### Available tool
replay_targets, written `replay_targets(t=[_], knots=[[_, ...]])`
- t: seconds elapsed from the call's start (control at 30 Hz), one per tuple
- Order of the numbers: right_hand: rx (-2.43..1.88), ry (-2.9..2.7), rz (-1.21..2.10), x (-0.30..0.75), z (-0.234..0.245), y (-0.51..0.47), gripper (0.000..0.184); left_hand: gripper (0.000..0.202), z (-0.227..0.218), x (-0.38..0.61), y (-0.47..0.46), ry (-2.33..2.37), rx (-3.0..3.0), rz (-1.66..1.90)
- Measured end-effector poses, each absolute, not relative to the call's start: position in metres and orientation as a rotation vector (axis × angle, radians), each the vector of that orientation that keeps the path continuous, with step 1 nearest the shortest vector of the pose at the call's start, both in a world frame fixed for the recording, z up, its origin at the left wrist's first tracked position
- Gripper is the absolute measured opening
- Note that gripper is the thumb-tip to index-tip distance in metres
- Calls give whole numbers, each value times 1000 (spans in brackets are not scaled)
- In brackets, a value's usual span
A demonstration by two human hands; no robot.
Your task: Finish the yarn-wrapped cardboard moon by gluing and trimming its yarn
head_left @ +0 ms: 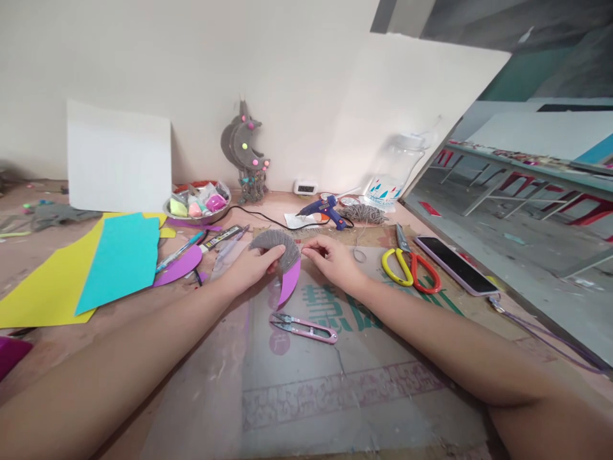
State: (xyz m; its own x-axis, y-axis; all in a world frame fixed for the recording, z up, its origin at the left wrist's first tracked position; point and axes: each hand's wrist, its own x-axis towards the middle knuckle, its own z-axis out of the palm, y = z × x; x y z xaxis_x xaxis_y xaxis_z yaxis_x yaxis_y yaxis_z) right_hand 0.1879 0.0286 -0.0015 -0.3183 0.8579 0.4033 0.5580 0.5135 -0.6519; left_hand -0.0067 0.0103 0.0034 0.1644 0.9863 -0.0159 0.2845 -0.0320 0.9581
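Note:
My left hand [261, 262] grips a crescent moon cutout [288, 284] near its middle, thumb on top. Grey yarn is wound round the upper part of the crescent, while its lower tip shows bare purple. Close to the crescent's right edge, my right hand [328, 257] has thumb and forefinger pinched together; what sits between them is too small to make out, though grey yarn [359, 254] lies just right of the hand. Below the crescent, pink thread snips [304, 328] lie on the plastic-covered mat.
Scissors [410, 268] with yellow and red handles and a phone [457, 265] lie at right. Behind are a blue glue gun [325, 209], a grey yarn bundle [364, 213] and a plastic jar [395, 169]. Coloured sheets [119, 262] and a bowl [197, 217] of packets are left.

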Motion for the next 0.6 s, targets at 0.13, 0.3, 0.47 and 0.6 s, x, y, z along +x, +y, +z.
replay_targets(t=[0.13,0.3,0.47,0.6], knots=[[-1143,-1991,526,188,-2,28,16,44,5,-7,8,1280,1495,920],[-1144,-2006,530,187,0,27,17,45,-1,-8,11,1232,1447,934],[-1158,-2009,515,187,1,26,17,46,-5,-9,13,1254,1466,915],[-1161,-2005,506,187,-1,27,17,47,-1,-7,9,1254,1469,905]])
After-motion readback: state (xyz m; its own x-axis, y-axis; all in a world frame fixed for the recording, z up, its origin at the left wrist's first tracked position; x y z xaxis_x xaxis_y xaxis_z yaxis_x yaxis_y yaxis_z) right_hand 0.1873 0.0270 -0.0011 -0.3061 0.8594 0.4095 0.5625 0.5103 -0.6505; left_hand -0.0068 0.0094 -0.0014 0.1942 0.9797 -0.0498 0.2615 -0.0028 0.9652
